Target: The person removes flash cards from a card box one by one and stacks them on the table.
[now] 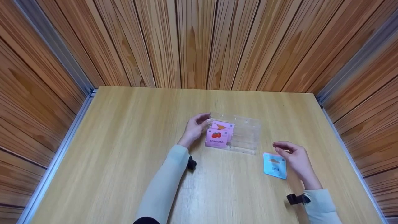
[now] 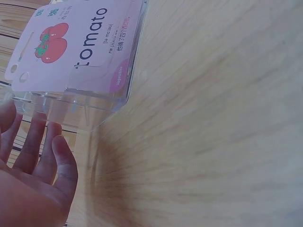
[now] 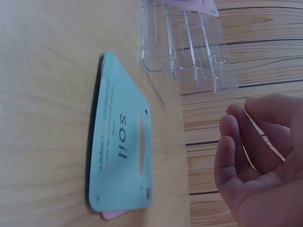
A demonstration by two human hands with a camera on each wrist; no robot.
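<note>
soil card (image 1: 275, 166) just beside right hand (image 1: 295, 158), seemingly untouched

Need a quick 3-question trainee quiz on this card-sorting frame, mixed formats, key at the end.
1. True or false: the right hand is gripping the blue "soil" card.
2. Which word is printed on the front pink card in the clear slotted holder? A) carrot B) tomato C) soil
3. Fill in: the left hand is at the holder's ______ end, beside the pink cards.

Key
1. False: the hand hovers just above it with relaxed fingers, holding nothing; the card lies flat on the wooden table, with a pink edge peeking out beneath it in the right wrist view.
2. B
3. left
</note>
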